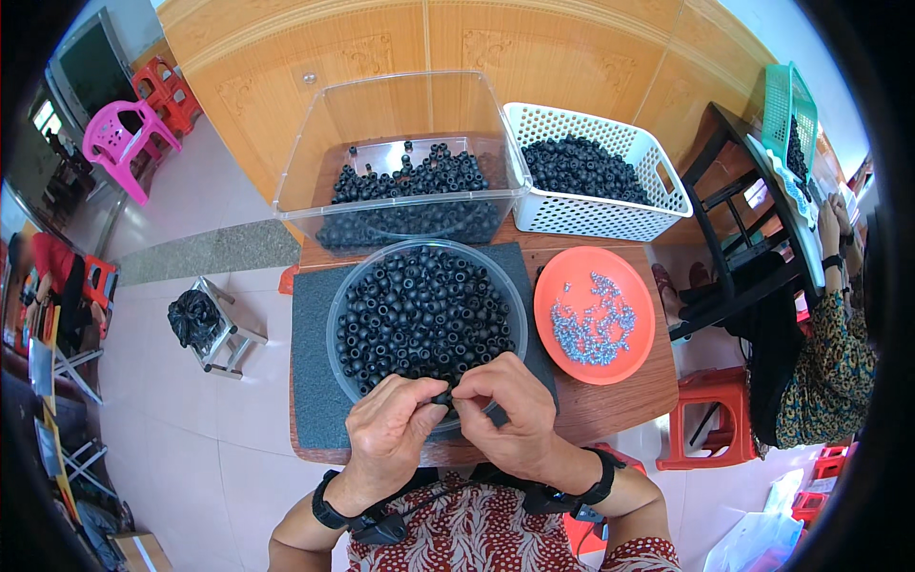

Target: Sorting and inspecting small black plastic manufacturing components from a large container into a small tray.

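Observation:
Over the near rim of a round clear tub [334, 315], my two hands meet. My left hand [391, 429] pinches a small black plastic piece [443, 395] between thumb and fingers. The thumb and forefinger of my right hand [515, 412] are closed against the piece's right side; whatever lies between those fingertips is too small to make out. Many black ring-shaped plastic pieces [419, 310] with round holes fill the tub. Right of it, an orange-red plate [558, 276] carries small shiny silver metal parts [593, 329].
Behind the tub stand a clear box [381, 105] and a white perforated basket [591, 214], both holding black pieces. A dark mat [315, 381] lies on the wooden table [620, 405]. A red stool [710, 419] and a seated person [820, 381] are at right.

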{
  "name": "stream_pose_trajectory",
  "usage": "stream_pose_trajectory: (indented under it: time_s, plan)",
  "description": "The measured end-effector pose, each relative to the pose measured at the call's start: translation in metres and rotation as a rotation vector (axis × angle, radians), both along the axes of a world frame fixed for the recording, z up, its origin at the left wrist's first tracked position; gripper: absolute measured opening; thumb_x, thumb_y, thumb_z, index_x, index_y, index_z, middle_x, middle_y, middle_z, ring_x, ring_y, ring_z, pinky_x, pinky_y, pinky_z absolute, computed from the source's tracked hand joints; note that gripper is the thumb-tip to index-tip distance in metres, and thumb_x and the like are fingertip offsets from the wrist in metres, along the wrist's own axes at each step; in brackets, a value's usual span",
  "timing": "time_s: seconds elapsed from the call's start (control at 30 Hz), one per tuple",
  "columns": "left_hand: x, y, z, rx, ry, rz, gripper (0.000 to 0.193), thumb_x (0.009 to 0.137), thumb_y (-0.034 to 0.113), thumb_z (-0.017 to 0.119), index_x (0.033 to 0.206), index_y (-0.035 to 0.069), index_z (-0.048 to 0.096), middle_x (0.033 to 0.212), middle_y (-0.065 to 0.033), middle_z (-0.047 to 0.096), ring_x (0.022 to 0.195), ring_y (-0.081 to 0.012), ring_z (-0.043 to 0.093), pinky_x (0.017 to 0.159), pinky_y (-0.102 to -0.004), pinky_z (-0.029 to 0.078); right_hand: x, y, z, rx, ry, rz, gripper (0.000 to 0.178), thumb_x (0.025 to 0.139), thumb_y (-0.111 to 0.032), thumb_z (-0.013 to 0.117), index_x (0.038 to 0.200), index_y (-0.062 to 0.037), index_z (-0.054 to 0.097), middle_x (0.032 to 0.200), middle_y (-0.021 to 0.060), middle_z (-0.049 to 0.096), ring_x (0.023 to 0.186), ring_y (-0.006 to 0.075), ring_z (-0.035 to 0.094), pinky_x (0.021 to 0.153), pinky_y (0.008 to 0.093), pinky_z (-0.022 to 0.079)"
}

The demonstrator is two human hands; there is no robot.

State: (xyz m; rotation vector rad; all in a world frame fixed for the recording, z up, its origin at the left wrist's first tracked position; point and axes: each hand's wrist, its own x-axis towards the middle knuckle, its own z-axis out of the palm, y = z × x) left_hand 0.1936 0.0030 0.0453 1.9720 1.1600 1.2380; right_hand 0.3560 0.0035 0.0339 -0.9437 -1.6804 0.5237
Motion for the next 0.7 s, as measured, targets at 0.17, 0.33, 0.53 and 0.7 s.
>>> stream_pose_trajectory:
  time_s: [0.17,0.33,0.53,0.7]
  plan:
    - [0.001,0.002,0.001,0.079,0.037,-0.001,0.019,0.074,0.005,0.072,0.091,-0.001,0.065,0.074,-0.0092,0.061,0.062,-0.0205,0.056,0.056,-0.0285,0.043,0.001,-0.002,0.005,-0.089,0.012,0.04,0.024,0.07,0.003,0.071,0.09,-0.0016,0.06,0.083,0.0083,0.061,0.07,0.0209,0.055,0.057,0.0284,0.044]
    - [0.0,0.001,0.001,0.14,0.071,-0.013,0.019,0.074,0.003,0.072,0.09,-0.001,0.064,0.074,-0.0103,0.061,0.062,-0.0238,0.056,0.055,-0.0298,0.043,0.004,-0.001,0.002,-0.064,0.006,0.093,0.022,0.071,0.003,0.07,0.089,-0.0017,0.06,0.084,0.008,0.061,0.07,0.0197,0.055,0.056,0.0276,0.044]
    - [-0.003,-0.002,0.002,-0.031,0.112,-0.024,0.02,0.074,0.004,0.073,0.09,-0.002,0.063,0.074,-0.0087,0.063,0.062,-0.0169,0.058,0.055,-0.0265,0.044,0.009,-0.006,0.008,-0.167,0.04,0.097,0.022,0.069,0.004,0.07,0.087,-0.0024,0.06,0.082,0.0072,0.06,0.069,0.0193,0.055,0.057,0.0285,0.044]
    - [-0.002,0.008,-0.008,-0.949,-0.943,-0.148,0.018,0.089,0.01,0.06,0.102,-0.002,0.061,0.084,-0.0072,0.063,0.071,-0.0135,0.058,0.066,-0.0247,0.046,0.005,-0.006,0.016,0.097,-0.122,0.009,0.02,0.067,0.001,0.073,0.082,-0.0047,0.062,0.083,0.0074,0.061,0.07,0.0212,0.056,0.06,0.0303,0.045]
